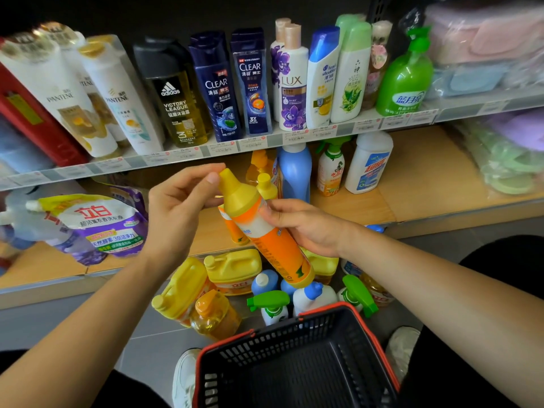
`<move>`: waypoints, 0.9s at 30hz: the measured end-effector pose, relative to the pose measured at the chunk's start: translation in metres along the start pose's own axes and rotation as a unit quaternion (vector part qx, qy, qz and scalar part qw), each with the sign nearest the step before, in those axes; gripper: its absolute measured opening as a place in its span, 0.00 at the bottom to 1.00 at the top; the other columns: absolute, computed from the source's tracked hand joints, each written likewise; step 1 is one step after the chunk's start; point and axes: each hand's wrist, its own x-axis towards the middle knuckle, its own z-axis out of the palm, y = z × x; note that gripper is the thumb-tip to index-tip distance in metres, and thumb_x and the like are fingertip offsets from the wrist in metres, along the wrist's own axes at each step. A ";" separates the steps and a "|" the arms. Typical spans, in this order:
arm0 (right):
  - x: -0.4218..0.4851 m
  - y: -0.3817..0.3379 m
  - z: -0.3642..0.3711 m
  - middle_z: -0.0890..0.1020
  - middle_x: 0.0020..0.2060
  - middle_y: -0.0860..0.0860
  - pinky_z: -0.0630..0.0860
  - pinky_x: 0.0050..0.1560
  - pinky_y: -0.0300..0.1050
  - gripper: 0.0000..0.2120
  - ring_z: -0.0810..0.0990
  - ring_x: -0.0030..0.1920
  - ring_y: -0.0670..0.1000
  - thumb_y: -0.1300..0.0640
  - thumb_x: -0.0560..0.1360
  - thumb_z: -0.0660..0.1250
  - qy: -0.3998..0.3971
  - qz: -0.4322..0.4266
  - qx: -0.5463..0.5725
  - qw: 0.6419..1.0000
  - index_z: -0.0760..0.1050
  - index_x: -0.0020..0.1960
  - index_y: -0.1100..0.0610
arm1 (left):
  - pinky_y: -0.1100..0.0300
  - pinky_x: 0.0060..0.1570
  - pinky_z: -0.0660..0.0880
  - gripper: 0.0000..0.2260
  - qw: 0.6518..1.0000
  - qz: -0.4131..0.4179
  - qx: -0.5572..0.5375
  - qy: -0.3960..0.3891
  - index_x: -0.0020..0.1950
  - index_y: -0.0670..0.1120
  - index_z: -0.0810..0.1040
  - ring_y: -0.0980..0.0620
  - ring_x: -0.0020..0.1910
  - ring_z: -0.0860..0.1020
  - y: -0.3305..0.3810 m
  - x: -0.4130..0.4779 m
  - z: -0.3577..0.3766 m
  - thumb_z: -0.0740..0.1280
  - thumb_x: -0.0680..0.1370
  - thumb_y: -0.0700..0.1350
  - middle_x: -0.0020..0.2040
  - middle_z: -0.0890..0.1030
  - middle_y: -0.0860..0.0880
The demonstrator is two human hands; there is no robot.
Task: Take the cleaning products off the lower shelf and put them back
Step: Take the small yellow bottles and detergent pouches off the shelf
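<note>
- The left hand (176, 207) pinches the tip of the yellow cap (235, 189) between thumb and fingers.
- The right hand (306, 228) grips the orange detergent bottle (273, 248) round its middle; the bottle is tilted, cap up and to the left, in the air before the lower shelf (426, 178).
- A second orange bottle (232, 228) stands on that shelf just behind it, near a blue bottle (294, 169), a green-trigger spray bottle (331, 169) and a white bottle (368, 163).
- Yellow jugs (232, 270) and spray bottles sit on the floor beside a black basket (294, 337).
</note>
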 end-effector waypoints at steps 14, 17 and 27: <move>0.006 0.001 -0.006 0.85 0.56 0.50 0.79 0.62 0.46 0.21 0.83 0.58 0.48 0.60 0.71 0.77 0.076 -0.095 -0.180 0.976 0.77 0.60 0.47 | 0.60 0.42 0.82 0.13 0.996 -0.036 0.041 -0.076 0.63 0.50 0.79 0.51 0.52 0.84 -0.003 0.004 -0.006 0.69 0.78 0.46 0.54 0.84 0.48; 0.003 0.000 -0.021 0.83 0.58 0.45 0.78 0.62 0.43 0.31 0.81 0.60 0.43 0.57 0.65 0.82 0.030 -0.054 -0.293 0.954 0.74 0.64 0.45 | 0.58 0.42 0.82 0.12 0.998 -0.049 0.016 -0.029 0.61 0.50 0.80 0.50 0.54 0.84 -0.005 0.005 -0.011 0.70 0.78 0.46 0.53 0.85 0.50; 0.003 -0.020 -0.051 0.85 0.47 0.46 0.79 0.48 0.42 0.28 0.84 0.47 0.44 0.54 0.58 0.85 0.184 -0.078 -0.326 0.924 0.78 0.54 0.49 | 0.48 0.54 0.82 0.10 0.975 -0.176 -0.018 0.132 0.61 0.45 0.81 0.43 0.59 0.82 -0.007 0.019 -0.045 0.68 0.80 0.40 0.56 0.84 0.45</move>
